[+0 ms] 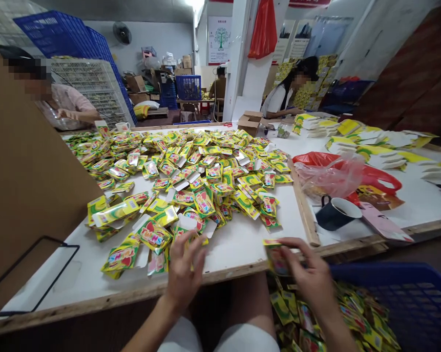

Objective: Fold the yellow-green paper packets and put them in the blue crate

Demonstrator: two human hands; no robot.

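Observation:
My right hand [310,269] is closed on a small yellow-and-green printed carton [275,257], held at the table's front edge above a blue crate [410,293]. My left hand [185,269] has its fingers apart and slightly bent. It hovers at the near side of a wide heap of similar small cartons [203,203], some with white flaps standing out. One carton with a watermelon picture [152,234] lies just left of those fingers. Below my right hand, many more cartons [352,308] fill the crate.
A wooden strip [304,210] divides the white table. Right of it are a dark mug [335,213], a red plastic bag [381,178] and flat yellow-white card stacks [374,151]. A large cardboard box [33,176] stands at left. Two people sit across the table; another is farther back.

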